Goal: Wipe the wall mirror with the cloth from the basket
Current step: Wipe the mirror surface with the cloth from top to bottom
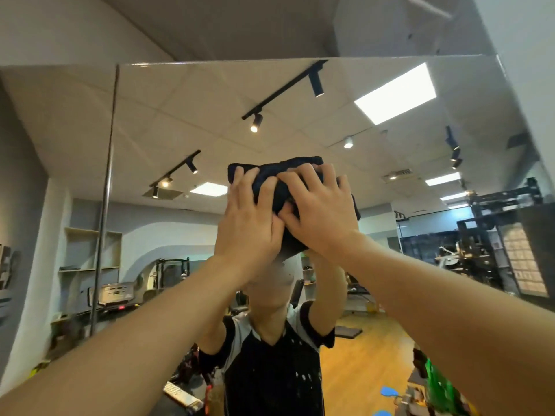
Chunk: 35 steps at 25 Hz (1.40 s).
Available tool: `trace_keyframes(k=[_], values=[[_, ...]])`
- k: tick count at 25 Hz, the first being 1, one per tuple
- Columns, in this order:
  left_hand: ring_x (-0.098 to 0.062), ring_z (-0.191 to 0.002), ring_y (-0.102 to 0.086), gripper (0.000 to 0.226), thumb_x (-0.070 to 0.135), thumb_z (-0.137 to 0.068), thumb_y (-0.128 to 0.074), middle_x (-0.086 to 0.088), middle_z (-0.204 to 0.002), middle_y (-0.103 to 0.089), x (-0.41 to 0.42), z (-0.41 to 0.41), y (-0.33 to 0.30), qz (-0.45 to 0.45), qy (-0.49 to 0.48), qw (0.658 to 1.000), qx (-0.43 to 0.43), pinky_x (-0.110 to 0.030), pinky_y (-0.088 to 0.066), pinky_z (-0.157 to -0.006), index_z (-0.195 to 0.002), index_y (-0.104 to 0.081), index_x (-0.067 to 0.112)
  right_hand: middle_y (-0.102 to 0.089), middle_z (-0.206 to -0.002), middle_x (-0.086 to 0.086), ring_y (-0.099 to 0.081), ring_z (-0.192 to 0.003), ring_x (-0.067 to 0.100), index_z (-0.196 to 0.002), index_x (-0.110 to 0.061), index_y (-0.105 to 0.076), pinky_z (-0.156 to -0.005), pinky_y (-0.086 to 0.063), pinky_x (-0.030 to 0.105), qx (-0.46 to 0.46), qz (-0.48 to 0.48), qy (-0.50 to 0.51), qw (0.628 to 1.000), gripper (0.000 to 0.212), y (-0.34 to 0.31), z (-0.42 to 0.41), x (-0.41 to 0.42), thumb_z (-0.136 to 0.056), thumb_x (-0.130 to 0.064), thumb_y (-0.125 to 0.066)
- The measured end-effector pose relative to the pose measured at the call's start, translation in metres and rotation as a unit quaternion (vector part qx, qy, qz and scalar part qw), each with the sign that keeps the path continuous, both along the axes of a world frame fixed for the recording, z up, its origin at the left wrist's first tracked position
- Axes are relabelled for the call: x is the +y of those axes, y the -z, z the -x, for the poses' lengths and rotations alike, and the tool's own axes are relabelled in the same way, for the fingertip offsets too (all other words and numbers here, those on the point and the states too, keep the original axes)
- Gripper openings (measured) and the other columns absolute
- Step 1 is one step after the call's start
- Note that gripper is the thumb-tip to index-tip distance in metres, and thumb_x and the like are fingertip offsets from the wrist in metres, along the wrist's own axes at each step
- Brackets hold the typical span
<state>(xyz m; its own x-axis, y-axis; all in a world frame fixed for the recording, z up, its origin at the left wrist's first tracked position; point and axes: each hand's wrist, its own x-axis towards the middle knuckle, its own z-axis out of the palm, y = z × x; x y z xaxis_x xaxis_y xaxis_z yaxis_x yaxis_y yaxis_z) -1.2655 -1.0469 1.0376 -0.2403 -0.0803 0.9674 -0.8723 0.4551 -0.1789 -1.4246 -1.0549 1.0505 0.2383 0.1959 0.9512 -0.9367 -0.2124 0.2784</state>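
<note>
A large wall mirror [375, 205] fills most of the head view; its top edge runs across near the ceiling. A folded dark cloth [270, 172] is pressed flat against the glass at mid-height, centre. My left hand [250, 219] lies on the cloth's left part with fingers spread and straight. My right hand [319, 210] lies on its right part, fingers also extended, overlapping the left hand. Both arms reach up and forward. The basket is not in view.
A vertical seam or pole [105, 190] runs down the mirror at the left. The reflection shows a person in a dark shirt, a wooden floor, shelves, gym equipment and ceiling lights. A grey wall [18, 205] borders the left side.
</note>
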Motion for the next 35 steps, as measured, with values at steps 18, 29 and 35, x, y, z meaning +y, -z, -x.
trace_keyframes(k=[18,29,35], values=[[-0.046,-0.154,-0.014,0.062,0.039,-0.097,-0.02,-0.024,-0.16,-0.029,-0.037,0.414,0.013,0.029,-0.042,0.993,-0.109,-0.058,-0.018,-0.126,-0.148,-0.035,0.006,-0.062,-0.126,0.01,-0.054,-0.108,0.041,-0.129,-0.015,-0.06,-0.077,-0.051,0.051,-0.084,0.0,0.064,0.994,0.042,0.039,0.408,-0.033,-0.093,-0.032,-0.047],[-0.043,-0.152,-0.024,0.058,0.037,-0.099,-0.027,-0.022,-0.152,-0.04,-0.042,0.455,0.071,0.053,-0.001,0.991,-0.122,-0.056,-0.022,-0.126,-0.145,-0.043,0.006,-0.062,-0.127,0.014,-0.055,-0.104,0.042,-0.127,-0.012,-0.061,-0.073,-0.051,0.049,-0.112,-0.043,0.062,0.991,0.043,0.104,0.442,-0.029,-0.093,-0.031,-0.044],[-0.045,-0.153,-0.024,0.058,0.037,-0.103,-0.025,-0.023,-0.154,-0.041,-0.034,0.431,0.128,0.048,-0.039,0.985,-0.162,-0.054,-0.018,-0.126,-0.149,-0.043,0.006,-0.055,-0.139,0.01,-0.047,-0.12,0.04,-0.137,-0.018,-0.051,-0.084,-0.049,0.05,-0.117,-0.099,0.039,0.987,0.05,0.169,0.423,-0.018,-0.09,-0.034,-0.046]])
